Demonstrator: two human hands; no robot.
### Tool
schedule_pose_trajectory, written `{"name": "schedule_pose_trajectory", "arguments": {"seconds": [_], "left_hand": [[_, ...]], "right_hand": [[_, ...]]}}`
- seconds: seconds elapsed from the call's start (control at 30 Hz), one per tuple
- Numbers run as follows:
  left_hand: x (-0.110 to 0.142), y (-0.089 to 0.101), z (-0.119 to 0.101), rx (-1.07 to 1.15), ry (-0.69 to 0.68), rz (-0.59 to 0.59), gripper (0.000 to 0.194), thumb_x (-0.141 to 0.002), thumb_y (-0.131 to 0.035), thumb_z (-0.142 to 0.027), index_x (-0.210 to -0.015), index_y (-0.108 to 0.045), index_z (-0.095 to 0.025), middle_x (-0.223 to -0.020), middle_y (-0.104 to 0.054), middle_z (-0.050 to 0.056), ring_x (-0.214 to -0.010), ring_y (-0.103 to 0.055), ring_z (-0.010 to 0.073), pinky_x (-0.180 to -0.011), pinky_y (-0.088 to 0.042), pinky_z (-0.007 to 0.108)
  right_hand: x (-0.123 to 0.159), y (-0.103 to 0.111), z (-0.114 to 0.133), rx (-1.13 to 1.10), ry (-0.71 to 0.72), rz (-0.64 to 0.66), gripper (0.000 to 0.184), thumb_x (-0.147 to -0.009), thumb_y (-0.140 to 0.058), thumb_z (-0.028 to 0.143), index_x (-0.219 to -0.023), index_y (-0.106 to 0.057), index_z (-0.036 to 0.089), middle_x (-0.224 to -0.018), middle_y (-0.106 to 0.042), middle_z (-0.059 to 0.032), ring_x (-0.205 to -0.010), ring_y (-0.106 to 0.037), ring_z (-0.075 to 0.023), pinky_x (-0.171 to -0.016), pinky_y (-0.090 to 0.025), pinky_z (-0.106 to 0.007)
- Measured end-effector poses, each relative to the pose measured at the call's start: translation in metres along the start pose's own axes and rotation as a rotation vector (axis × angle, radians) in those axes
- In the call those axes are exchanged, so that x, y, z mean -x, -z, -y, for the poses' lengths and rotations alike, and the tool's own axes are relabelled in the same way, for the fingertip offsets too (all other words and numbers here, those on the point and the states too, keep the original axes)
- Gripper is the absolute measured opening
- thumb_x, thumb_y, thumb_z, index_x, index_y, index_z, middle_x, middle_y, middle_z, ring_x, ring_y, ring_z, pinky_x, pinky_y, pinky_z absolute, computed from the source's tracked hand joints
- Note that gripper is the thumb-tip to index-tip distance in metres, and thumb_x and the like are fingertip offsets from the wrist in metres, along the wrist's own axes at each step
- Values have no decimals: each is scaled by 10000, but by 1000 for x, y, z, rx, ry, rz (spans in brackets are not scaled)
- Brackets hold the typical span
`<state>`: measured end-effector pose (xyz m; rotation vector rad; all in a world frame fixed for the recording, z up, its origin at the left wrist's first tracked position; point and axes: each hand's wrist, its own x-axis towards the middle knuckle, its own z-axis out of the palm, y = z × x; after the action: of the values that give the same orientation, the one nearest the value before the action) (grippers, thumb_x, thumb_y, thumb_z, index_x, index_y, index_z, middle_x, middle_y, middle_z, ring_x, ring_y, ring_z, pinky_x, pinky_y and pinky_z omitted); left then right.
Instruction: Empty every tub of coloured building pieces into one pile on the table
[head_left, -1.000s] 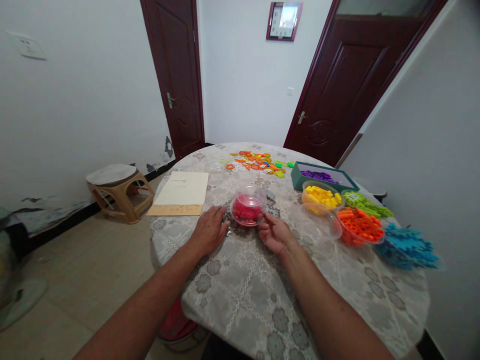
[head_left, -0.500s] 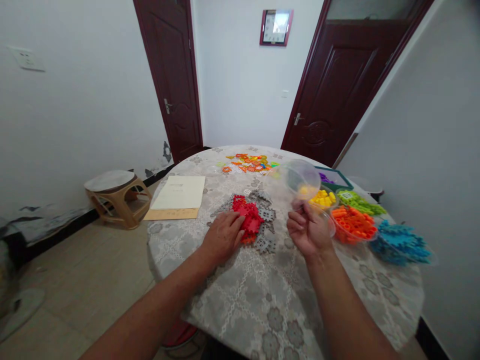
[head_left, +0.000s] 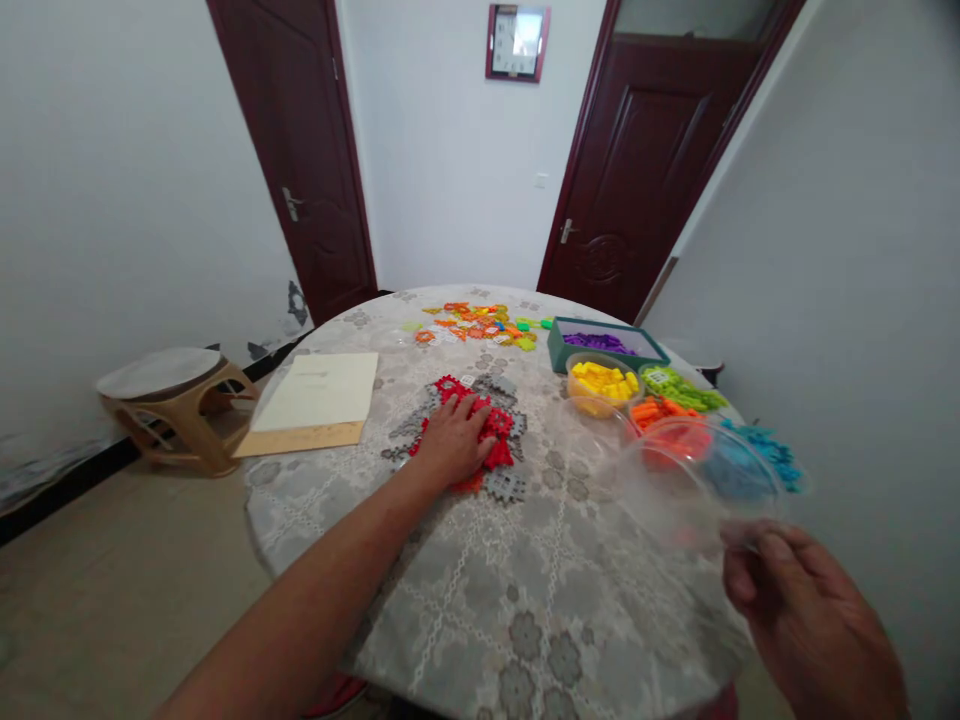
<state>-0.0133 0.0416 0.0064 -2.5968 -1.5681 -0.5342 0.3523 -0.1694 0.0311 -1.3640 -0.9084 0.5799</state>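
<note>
My left hand lies spread over a heap of red toothed plastic building pieces in the middle of the table. Grey pieces of similar shape show around and under that heap, with a bit of orange at its near side. Low on the right, my right hand pinches the rim of a clear plastic bowl, smeared by motion. The bowl looks tilted and seems to hold nothing. Through it show parts of the orange and blue pieces behind.
A yellow-piece bowl, a green box of purple pieces, lime pieces, orange pieces and blue pieces stand along the right. Mixed pieces lie at the back. A paper pad is left; a stool stands beyond.
My right hand has swung the clear bowl right and toward me, away from the yellow pieces. My left hand now lies flatter and further onto the red heap. The view has shifted right.
</note>
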Motion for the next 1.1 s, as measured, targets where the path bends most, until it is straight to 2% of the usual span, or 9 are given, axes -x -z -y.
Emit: {"name": "schedule_pose_trajectory", "arguments": {"seconds": [0.07, 0.17, 0.23, 0.33, 0.4, 0.63, 0.8, 0.93, 1.1], "left_hand": [[-5, 0, 5, 26, 10, -7, 470, -1018, -530, -368, -1462, -604, -230, -1570, -543, 141, -1452, -503, 301, -1255, -394, 472], [-9, 0, 20, 25, 22, -10, 485, -994, -489, -268, -1463, -600, -207, -1528, -569, 146, -1378, -560, 295, -1213, -445, 467], [-10, 0, 33, 0, 5, 5, 496, -976, -465, -219, -1450, -611, -202, -1497, -593, 141, -1351, -580, 288, -1197, -461, 453], [-7, 2, 50, -50, 43, 12, 498, -945, -466, -188, -1412, -640, -205, -1506, -595, 144, -1338, -596, 297, -1172, -485, 456], [-3, 6, 56, -77, 62, 27, 491, -948, -453, -197, -1397, -651, -211, -1505, -601, 137, -1302, -624, 302, -1136, -512, 454], [8, 18, 65, -124, 152, 0, 473, -973, -429, -258, -1389, -637, -174, -1462, -621, 153, -1288, -630, 329, -1097, -531, 472], [12, 18, 70, -140, 203, -104, 418, -1004, -416, -295, -1345, -626, -177, -1389, -646, 142, -1292, -613, 310, -1126, -505, 444], [13, 15, 74, -197, 219, -120, 427, -1028, -397, -312, -1362, -611, -154, -1394, -627, 157, -1287, -602, 315, -1115, -503, 447], [12, 10, 74, -192, 187, -93, 461, -1038, -369, -322, -1391, -599, -133, -1409, -614, 173, -1285, -605, 315, -1128, -493, 446]], "right_hand": [[5, 23, 1, 252, 73, -99, 338, -967, -682, 561, -1034, -749, 237, -697, -636, -12, -606, -592, -174, -541, -483, -288], [11, 44, 7, 603, 176, -178, 352, -987, -648, 555, -1091, -764, 239, -868, -741, -42, -729, -689, -203, -680, -559, -325], [11, 49, 9, 744, 324, -160, 309, -1003, -627, 511, -1074, -753, 238, -997, -766, -59, -831, -723, -219, -764, -577, -341], [8, 50, 5, 873, 564, -109, 226, -1039, -585, 408, -1069, -718, 229, -1076, -754, -77, -967, -727, -230, -869, -578, -352], [7, 47, -1, 911, 641, -83, 186, -1057, -561, 346, -1098, -696, 224, -1094, -740, -88, -1009, -720, -232, -885, -577, -352], [2, 40, -29, 898, 658, 3, 134, -1069, -558, 271, -1155, -654, 234, -1100, -725, -98, -1009, -711, -243, -890, -598, -393], [7, 34, -42, 851, 615, 58, 160, -1056, -550, 243, -1180, -651, 235, -1182, -723, -113, -1070, -706, -248, -869, -614, -387], [13, 36, -34, 826, 594, 56, 199, -1035, -549, 235, -1203, -656, 234, -1208, -717, -108, -1013, -718, -230, -834, -610, -361], [1, 44, -15, 836, 592, -64, 190, -1046, -540, 273, -1177, -669, 225, -1147, -715, -106, -966, -702, -231, -867, -587, -375]]}}
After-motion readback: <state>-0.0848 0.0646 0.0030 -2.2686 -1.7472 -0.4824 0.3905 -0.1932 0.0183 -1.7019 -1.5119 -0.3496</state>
